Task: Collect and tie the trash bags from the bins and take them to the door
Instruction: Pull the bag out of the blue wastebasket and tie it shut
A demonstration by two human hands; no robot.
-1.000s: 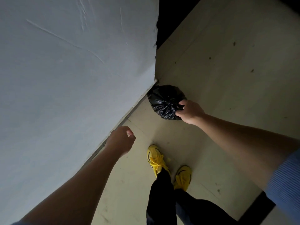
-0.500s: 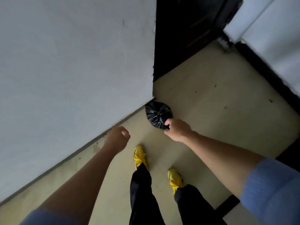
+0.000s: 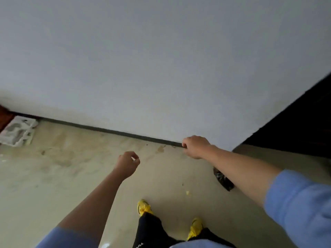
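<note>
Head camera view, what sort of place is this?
Probably an indoor hallway or entry by a doorway: a plain white wall with a dark baseboard, a scuffed beige floor, and a dark door opening.

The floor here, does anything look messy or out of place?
Yes. A small yellow crumb lies loose on the floor ahead of the yellow shoes, brownish stains mark the floor near the baseboard, and crumpled white packaging sits at the wall on the far left.

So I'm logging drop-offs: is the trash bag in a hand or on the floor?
On the floor: the bag lies under the right forearm, both hands empty.
</note>
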